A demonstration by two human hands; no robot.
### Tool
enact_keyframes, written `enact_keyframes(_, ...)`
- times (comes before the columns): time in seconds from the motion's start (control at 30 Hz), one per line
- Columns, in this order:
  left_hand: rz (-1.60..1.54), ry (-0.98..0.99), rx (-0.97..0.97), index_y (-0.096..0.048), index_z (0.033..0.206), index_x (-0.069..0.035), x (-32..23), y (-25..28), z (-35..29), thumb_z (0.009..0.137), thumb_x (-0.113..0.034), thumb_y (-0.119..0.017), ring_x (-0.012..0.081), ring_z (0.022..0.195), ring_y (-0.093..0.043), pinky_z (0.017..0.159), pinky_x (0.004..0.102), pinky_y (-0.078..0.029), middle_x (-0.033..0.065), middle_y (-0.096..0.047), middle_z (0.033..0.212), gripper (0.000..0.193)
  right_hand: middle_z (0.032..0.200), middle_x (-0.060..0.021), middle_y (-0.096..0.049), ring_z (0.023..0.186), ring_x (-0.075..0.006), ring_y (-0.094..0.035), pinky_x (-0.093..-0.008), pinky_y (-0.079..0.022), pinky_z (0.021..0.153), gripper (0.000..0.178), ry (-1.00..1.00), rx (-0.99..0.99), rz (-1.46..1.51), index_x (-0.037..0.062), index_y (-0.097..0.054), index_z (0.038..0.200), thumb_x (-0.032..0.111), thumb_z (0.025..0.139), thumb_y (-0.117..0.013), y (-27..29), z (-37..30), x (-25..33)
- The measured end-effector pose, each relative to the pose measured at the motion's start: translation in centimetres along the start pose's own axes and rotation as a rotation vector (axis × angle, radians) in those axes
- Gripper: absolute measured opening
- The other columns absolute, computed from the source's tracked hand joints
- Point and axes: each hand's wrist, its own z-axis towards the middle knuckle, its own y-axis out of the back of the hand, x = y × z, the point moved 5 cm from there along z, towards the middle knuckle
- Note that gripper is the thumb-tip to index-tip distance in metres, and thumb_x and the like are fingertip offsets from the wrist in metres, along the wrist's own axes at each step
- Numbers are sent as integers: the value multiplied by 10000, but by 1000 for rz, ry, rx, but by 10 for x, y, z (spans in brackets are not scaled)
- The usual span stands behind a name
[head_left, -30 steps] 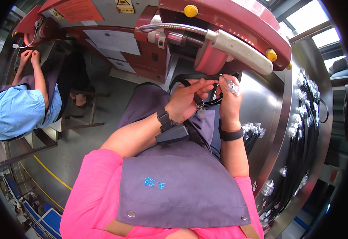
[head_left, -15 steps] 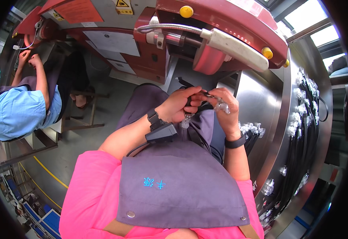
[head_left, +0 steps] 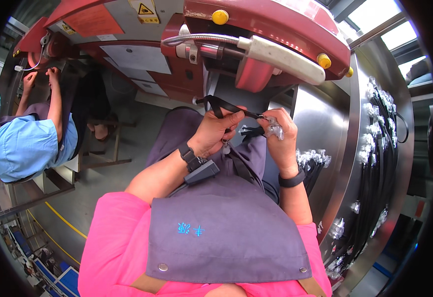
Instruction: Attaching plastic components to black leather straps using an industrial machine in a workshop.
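Note:
A black strap [head_left: 249, 114] stretches between my two hands above my lap, with a loop of it standing up past my left fingers. My left hand [head_left: 212, 131] is closed round the strap. My right hand [head_left: 283, 138] pinches its end, where a small metal piece and crumpled clear plastic wrap [head_left: 275, 129] show between the fingers. Another small plastic-wrapped piece [head_left: 226, 147] dangles below my left hand. A further black strap end [head_left: 250, 130] hangs between the hands; where it leads is hidden.
Just ahead stands a red machine [head_left: 271, 17] with a wheel [head_left: 252, 74] and a pale lamp [head_left: 288, 60]. To the right, a metal trough [head_left: 351, 163] holds several black straps [head_left: 375, 168] with plastic-wrapped ends. At left sits another person [head_left: 28, 138] in blue.
The hands have drawn slightly apart, and more of the black strap shows, now taut between them with a loop above my left hand. My view has shifted slightly.

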Motion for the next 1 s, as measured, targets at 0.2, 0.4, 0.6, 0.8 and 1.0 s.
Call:
enact_keyframes(0.2,-130,19,-63,-656,1073,-25,-5,-12,1,924,-134,-632,41,624,-410,457,192,-307,-11,-527,725,186,696,-20,-586,588,-84,-537,-228,-419,528,94,-310,-84,382,25,-597,915,38,862,-673,-14,-6,-26)
enact_keyframes(0.4,-156,69,-10,-626,1129,44,-1,-19,8,953,-225,-599,27,605,-363,477,170,-294,-37,-437,687,323,684,8,-584,557,-56,-504,-202,-382,491,98,-371,-179,503,16,-604,939,95,903,-648,-19,7,-31)
enact_keyframes(0.6,-221,58,-44,-651,1096,39,-1,-23,12,935,-235,-627,31,571,-345,478,175,-283,-41,-440,687,318,686,-3,-592,531,-49,-494,-204,-374,467,136,-434,-192,534,2,-614,946,123,900,-658,-22,15,-37)
enact_keyframes(0.8,-249,52,-65,-660,1079,41,2,-19,15,926,-230,-640,35,565,-350,479,179,-284,-35,-453,688,311,683,-12,-600,520,-48,-489,-202,-372,457,153,-450,-173,551,-5,-621,944,130,891,-671,-26,19,-44)
enact_keyframes(1.0,-272,40,-67,-660,1075,40,5,-17,18,926,-217,-639,33,590,-373,485,175,-298,-28,-480,709,298,693,-23,-617,514,-47,-486,-202,-372,453,170,-475,-156,528,-12,-621,943,137,886,-679,-26,23,-48)
